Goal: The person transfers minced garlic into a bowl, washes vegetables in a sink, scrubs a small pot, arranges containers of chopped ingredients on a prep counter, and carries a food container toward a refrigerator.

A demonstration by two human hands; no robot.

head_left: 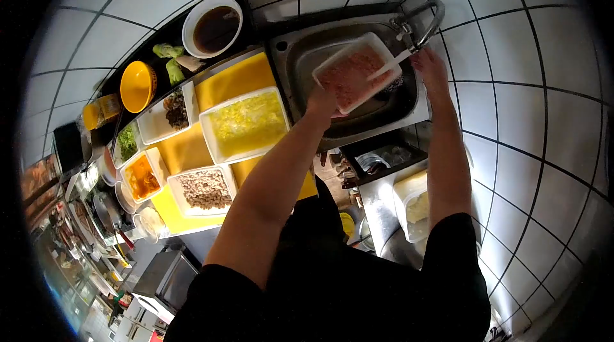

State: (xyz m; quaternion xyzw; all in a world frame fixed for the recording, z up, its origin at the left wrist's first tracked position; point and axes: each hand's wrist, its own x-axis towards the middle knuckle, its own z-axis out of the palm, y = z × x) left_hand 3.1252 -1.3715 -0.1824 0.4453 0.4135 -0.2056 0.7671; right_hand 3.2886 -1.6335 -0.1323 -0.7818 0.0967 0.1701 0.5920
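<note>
My left hand (322, 104) is closed on the near-left edge of a white tray (343, 109), which it holds tilted over the metal sink (297, 95). Pinkish minced meat (358, 73) covers the inside of the tray. A white stream of water runs from the faucet (437, 19) into the tray. My right hand (432, 68) is beside the faucet's outlet at the sink's right edge; its fingers are partly hidden and blurred, so their grip does not show.
Left of the sink, a yellow board (236, 76) carries white trays of yellow shreds (249, 115), chopped pale pieces (203, 190) and dark pieces (176, 110). Behind stand a bowl of dark liquid (216, 30) and a yellow bowl (137, 86). Tiled walls enclose the sink's back and right.
</note>
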